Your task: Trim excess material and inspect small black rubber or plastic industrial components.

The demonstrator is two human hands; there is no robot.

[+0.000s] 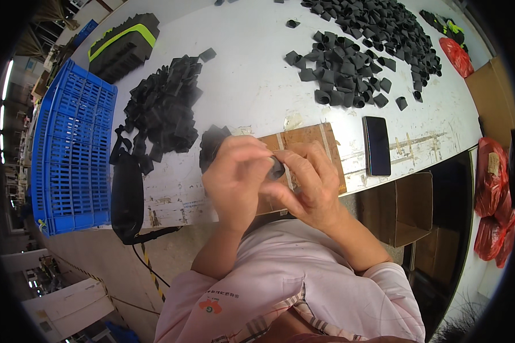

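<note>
Near the table's front edge, my left hand and my right hand meet over a brown board. Between their fingertips is a small black tube-shaped piece, partly hidden by the fingers. Both hands are closed on it, the left one slightly blurred. Beside my left hand lies a small stack of flat black pieces, partly covered by it. A large heap of flat black pieces spreads farther left. Toward the far right are many small black tubes like the one I hold.
A blue plastic crate stands at the left, with a black pouch beside it. A black and yellow-green bundle lies at the far left. Right of the board is a phone. Red plastic bags and a cardboard box are at the right.
</note>
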